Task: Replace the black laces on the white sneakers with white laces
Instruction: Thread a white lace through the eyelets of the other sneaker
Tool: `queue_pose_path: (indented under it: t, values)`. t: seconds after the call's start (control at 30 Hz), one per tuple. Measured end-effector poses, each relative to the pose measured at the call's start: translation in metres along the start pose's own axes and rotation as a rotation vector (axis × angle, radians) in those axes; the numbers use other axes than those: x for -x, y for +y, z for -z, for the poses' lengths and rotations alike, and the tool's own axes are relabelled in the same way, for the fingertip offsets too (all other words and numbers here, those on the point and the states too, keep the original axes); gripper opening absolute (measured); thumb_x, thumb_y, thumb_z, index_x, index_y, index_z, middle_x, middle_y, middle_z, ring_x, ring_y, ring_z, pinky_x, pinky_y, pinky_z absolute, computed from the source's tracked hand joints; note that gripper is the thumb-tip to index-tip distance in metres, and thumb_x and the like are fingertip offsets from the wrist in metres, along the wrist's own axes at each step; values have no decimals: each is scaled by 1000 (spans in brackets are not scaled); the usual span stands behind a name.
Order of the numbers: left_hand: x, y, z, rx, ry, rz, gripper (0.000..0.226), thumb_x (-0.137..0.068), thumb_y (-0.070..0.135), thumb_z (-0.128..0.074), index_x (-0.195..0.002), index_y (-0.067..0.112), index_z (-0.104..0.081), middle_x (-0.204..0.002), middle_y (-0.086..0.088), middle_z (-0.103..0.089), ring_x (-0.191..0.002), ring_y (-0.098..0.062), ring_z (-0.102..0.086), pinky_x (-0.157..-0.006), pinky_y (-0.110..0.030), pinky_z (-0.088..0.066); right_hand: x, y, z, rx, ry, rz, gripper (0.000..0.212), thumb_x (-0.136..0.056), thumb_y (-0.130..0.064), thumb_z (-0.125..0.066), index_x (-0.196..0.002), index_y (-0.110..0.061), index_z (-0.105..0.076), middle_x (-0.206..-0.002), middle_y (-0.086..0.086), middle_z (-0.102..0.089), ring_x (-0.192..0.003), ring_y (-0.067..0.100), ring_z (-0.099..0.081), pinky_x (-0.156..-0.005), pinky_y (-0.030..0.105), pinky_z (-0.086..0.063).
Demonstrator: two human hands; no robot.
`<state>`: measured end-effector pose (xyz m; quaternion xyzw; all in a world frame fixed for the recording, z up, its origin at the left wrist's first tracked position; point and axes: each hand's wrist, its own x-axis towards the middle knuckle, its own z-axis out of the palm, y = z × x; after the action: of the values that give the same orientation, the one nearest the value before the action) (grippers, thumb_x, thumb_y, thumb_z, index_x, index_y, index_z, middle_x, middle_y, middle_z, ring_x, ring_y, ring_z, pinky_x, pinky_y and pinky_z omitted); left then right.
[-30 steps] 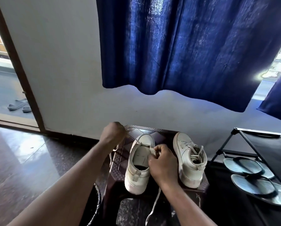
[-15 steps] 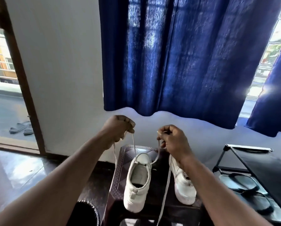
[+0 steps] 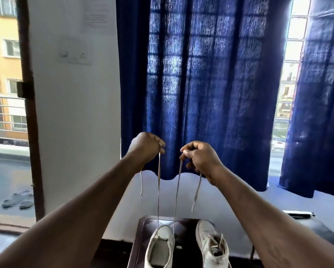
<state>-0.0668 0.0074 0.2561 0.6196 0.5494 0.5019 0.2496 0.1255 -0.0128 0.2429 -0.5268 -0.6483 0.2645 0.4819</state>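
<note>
Pinching the lace (image 3: 158, 190) near each end, one side in the curled left hand (image 3: 146, 147), one in the curled right hand (image 3: 201, 159), high above the left sneaker (image 3: 159, 250) on the stool (image 3: 142, 235), pulling taut from its far eyelets. Looks like evening the lengths after the first pair; next, lower, cross, and thread nearer eyelets without twisting.

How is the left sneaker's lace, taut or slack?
Taut. The white lace runs straight from the left sneaker to the left hand and right hand.
</note>
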Motion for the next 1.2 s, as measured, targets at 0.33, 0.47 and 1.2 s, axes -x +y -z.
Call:
queue_pose_path:
  t: [0.33, 0.47, 1.2]
  values:
    - [37, -90, -25, -268, -123, 158, 24, -97, 9, -56, -102, 12, -79, -105, -5, -78, -103, -25, -73, -93, -36, -57, 41, 73, -32, 56, -41, -121, 35, -93, 6, -46, -88, -12, -76, -90, 8, -78, -68, 18, -66, -45, 16, -46]
    - [49, -159, -52, -472, -300, 269, 25, -95, 20, -62, -111, 10, -78, -114, -7, -75, -111, -27, -70, -90, -32, -56, 57, 119, -59, 88, -92, -223, 8, -88, -12, -73, -81, -15, -76, -81, -5, -78, -65, 17, -72, -70, 39, -65]
    - [61, -273, -111, -606, -373, 183, 19, -89, 27, -67, -73, 34, -59, -106, 1, -75, -99, -27, -71, -75, -31, -51, 99, 210, -128, 263, -123, -321, 15, -75, -37, -79, -75, -27, -68, -71, -10, -73, -65, 15, -72, -72, 42, -62]
